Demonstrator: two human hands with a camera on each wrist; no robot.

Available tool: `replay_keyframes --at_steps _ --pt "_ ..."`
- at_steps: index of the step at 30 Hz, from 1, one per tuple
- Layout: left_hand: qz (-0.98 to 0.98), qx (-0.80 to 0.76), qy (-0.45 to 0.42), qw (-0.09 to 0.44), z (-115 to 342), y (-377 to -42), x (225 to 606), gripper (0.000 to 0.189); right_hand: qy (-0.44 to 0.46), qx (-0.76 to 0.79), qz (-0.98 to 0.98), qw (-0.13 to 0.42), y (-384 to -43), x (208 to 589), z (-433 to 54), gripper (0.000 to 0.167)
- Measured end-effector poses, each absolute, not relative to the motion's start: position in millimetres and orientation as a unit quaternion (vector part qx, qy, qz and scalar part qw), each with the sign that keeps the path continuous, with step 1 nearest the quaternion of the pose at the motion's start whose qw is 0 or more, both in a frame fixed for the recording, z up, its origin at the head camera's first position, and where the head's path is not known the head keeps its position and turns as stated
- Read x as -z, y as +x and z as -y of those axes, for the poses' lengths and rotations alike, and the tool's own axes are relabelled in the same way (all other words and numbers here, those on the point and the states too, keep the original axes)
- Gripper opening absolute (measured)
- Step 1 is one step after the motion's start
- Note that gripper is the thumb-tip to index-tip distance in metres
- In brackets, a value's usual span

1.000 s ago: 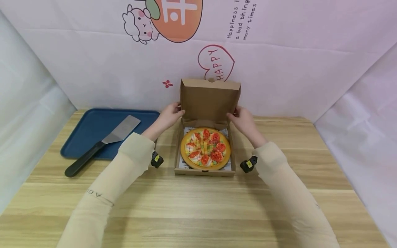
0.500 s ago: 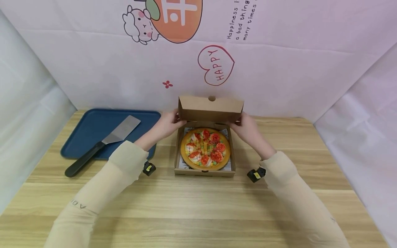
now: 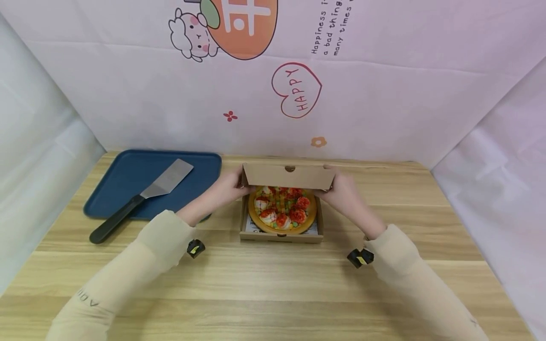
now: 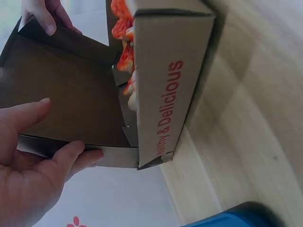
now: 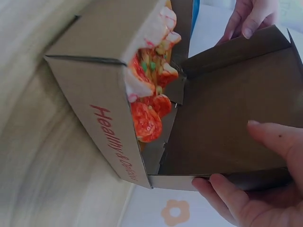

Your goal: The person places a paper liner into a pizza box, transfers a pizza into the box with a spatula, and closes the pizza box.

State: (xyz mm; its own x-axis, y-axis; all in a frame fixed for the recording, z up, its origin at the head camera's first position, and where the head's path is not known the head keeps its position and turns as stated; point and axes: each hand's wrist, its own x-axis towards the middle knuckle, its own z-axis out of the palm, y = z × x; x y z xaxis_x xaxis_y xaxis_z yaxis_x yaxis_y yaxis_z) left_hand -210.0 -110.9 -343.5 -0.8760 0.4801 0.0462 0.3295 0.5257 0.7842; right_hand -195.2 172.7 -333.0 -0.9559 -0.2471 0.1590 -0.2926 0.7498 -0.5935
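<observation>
A brown cardboard pizza box (image 3: 281, 238) stands at mid-table with its hinged lid (image 3: 273, 175) tilted partway down over it. Inside lies a round pizza (image 3: 283, 215) with red and white toppings on printed paper; the lid hides its far part in the head view. My left hand (image 3: 226, 189) grips the lid's left side, thumb on the inner face and fingers along the outside, as the left wrist view shows. On the opposite side my right hand (image 3: 343, 192) holds the lid the same way. Red lettering marks the box's side wall (image 4: 165, 90).
To the left, a blue tray (image 3: 123, 170) lies on the wooden table (image 3: 273, 289). A spatula (image 3: 141, 201) with a black handle rests across it, handle past the near edge. A white printed cloth (image 3: 384, 104) rises behind the table.
The lid has swung from nearly upright forward and down over the pizza, both hands moving with it toward the near side. Box base, tray and spatula have stayed put.
</observation>
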Motion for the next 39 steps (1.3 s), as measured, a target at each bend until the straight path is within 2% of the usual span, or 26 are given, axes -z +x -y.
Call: replay_keyframes --at_steps 6,12,16,19,25,33,39 --pt "-0.884 -0.395 0.227 0.101 110 -200 344 0.082 0.127 -0.286 0.95 -0.007 -185 330 -173 0.074" --pt "-0.905 -0.348 0.222 0.102 113 -187 339 0.099 0.125 -0.262 0.955 -0.057 -177 323 -175 0.092" --pt "-0.9 -0.358 0.233 0.093 116 -180 335 0.095 0.157 -0.24 0.955 -0.075 -172 318 -178 0.097" --pt "-0.895 -0.363 0.243 0.086 119 -177 334 0.087 0.186 -0.24 0.95 -0.073 -168 316 -178 0.094" --pt "-0.893 -0.354 0.258 0.1 119 -173 337 0.075 0.204 -0.268 0.939 -0.072 -164 319 -179 0.074" --pt "-0.912 -0.302 0.257 0.102 115 -162 347 0.065 0.193 -0.29 0.932 -0.1 -154 336 -179 0.064" --pt "-0.927 -0.25 0.27 0.071 111 -158 358 0.058 0.186 -0.271 0.942 -0.063 -147 347 -175 0.049"
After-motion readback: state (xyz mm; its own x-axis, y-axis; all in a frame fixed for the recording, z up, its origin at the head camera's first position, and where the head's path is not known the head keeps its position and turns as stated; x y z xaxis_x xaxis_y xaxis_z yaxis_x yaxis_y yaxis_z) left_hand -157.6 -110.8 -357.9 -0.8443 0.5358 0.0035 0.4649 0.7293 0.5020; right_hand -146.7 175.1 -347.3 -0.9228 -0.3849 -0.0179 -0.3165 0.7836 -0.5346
